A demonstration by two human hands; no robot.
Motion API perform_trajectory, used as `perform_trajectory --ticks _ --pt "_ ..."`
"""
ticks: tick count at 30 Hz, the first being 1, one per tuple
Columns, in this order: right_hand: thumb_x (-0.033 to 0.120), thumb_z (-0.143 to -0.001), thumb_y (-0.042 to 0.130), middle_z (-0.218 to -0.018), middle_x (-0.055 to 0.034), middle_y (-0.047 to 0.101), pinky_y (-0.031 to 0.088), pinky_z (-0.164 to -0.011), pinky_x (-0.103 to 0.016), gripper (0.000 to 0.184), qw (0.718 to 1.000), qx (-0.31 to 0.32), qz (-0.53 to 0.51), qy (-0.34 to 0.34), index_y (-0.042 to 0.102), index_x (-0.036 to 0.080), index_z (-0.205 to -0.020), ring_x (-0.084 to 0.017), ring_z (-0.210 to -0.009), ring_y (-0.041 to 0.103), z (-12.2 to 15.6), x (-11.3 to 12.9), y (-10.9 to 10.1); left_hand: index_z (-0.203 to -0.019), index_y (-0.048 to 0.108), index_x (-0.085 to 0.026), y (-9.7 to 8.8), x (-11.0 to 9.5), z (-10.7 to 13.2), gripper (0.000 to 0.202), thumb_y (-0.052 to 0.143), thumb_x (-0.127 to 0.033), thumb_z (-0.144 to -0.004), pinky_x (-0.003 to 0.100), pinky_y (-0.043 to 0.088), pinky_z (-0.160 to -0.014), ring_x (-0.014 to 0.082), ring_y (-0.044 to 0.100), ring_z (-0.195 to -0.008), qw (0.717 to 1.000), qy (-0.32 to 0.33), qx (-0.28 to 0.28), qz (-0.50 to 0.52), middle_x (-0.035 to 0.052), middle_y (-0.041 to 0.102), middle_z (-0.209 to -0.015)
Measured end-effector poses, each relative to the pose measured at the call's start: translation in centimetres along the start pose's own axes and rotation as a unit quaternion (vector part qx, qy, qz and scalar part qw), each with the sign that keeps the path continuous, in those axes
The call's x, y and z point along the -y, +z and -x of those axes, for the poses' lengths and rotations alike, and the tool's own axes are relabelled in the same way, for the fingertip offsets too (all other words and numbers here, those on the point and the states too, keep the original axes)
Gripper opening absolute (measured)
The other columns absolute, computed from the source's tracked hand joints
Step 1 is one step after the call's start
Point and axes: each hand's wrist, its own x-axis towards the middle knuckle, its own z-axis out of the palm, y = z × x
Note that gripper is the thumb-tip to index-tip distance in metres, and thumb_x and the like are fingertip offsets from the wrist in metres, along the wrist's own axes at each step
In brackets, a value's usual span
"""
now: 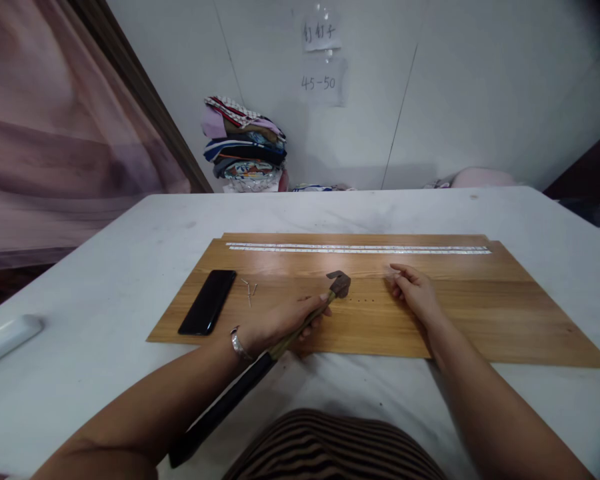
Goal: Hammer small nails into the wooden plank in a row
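My left hand (300,317) is wrapped around the upper handle of a claw hammer (339,285), just below its rusty head. The hammer's long handle slants back towards me and ends in a black grip. Over the board's right half is my right hand (414,288), its fingers curled together; whatever they hold, if anything, is too small to make out. Between the hands, a short row of small dark dots (365,301) marks the wooden board (470,313). Several loose nails (250,293) lie on the board to the left of my left hand.
A black phone (208,302) lies on the board's left side. Two strips with printed marks (360,250) run along its far edge. The board rests on a white table (105,267). A white cylinder (10,337) is at the far left, and folded clothes (247,143) are stacked behind.
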Motion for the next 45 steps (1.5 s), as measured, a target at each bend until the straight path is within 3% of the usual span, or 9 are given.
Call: perform_trajectory --ticks 20,27,33,37,39,42,45 --pt "0.037 -0.068 0.058 -0.054 0.0033 0.054 0.038 -0.042 -0.022 0.046 1.0 0.002 -0.011 0.005 0.064 0.013 -0.108 -0.01 -0.044 0.049 0.1 0.2 0.1 -0.085 0.058 -0.015 0.4 0.1 0.0 0.048 0.043 -0.061 -0.085 0.021 0.03 -0.04 0.0071 0.038 -0.046 1.0 -0.007 -0.02 -0.001 -0.0036 0.044 -0.059" --pt "0.036 -0.067 0.058 -0.053 0.0039 0.054 0.039 -0.042 -0.023 0.045 1.0 0.004 -0.018 0.007 0.065 0.014 -0.106 -0.01 -0.043 0.049 0.0 0.2 0.0 -0.086 0.06 -0.016 0.1 -0.9 0.2 0.045 0.043 -0.058 -0.087 0.021 0.031 -0.041 0.0068 0.039 -0.047 1.0 0.01 -0.001 0.01 -0.003 0.047 -0.062" --pt "0.039 -0.068 0.059 -0.052 0.0048 0.054 0.039 -0.042 -0.023 0.048 0.999 0.021 -0.031 -0.007 0.064 0.012 -0.108 -0.01 -0.043 0.048 0.8 1.3 0.3 -0.085 0.059 -0.014 -0.4 -3.5 -0.5 0.042 0.044 -0.053 -0.089 0.019 0.032 -0.042 0.0062 0.042 -0.046 0.996 0.087 -0.024 0.014 -0.0026 0.048 -0.06" --pt "0.041 -0.072 0.062 -0.062 0.0012 0.061 0.043 -0.048 -0.024 0.048 0.992 0.109 -0.052 -0.032 0.064 0.014 -0.111 -0.012 -0.051 0.056 2.6 3.6 0.7 -0.081 0.056 -0.013 0.1 -7.0 -2.4 0.041 0.047 -0.052 -0.09 0.019 0.036 -0.045 0.0056 0.044 -0.046 0.982 0.151 -0.072 0.085 -0.0021 0.049 -0.059" --pt "0.039 -0.071 0.065 -0.075 -0.0025 0.066 0.048 -0.055 -0.025 0.048 0.984 0.159 -0.078 -0.024 0.063 0.017 -0.114 -0.016 -0.067 0.064 3.7 4.9 0.9 -0.081 0.055 -0.013 0.8 -8.9 -3.8 0.041 0.047 -0.052 -0.09 0.019 0.041 -0.05 0.006 0.047 -0.048 0.966 0.193 -0.091 0.149 -0.0019 0.05 -0.06" --pt "0.038 -0.074 0.066 -0.097 -0.0061 0.069 0.052 -0.077 -0.032 0.048 0.967 0.198 -0.157 -0.027 0.059 0.021 -0.119 -0.019 -0.092 0.065 5.2 6.5 1.0 -0.085 0.052 -0.013 2.6 -11.2 -5.7 0.041 0.044 -0.053 -0.091 0.026 0.051 -0.067 0.01 0.058 -0.058 0.934 0.251 -0.092 0.237 0.0003 0.056 -0.066" --pt "0.045 -0.076 0.062 -0.099 -0.0087 0.069 0.053 -0.075 -0.034 0.05 0.948 0.252 -0.195 -0.012 0.057 0.02 -0.119 -0.019 -0.083 0.066 6.0 7.7 0.5 -0.088 0.05 -0.014 4.9 -12.1 -6.5 0.045 0.041 -0.057 -0.091 0.034 0.052 -0.077 0.0169 0.066 -0.072 0.925 0.271 -0.072 0.255 0.0065 0.064 -0.076"
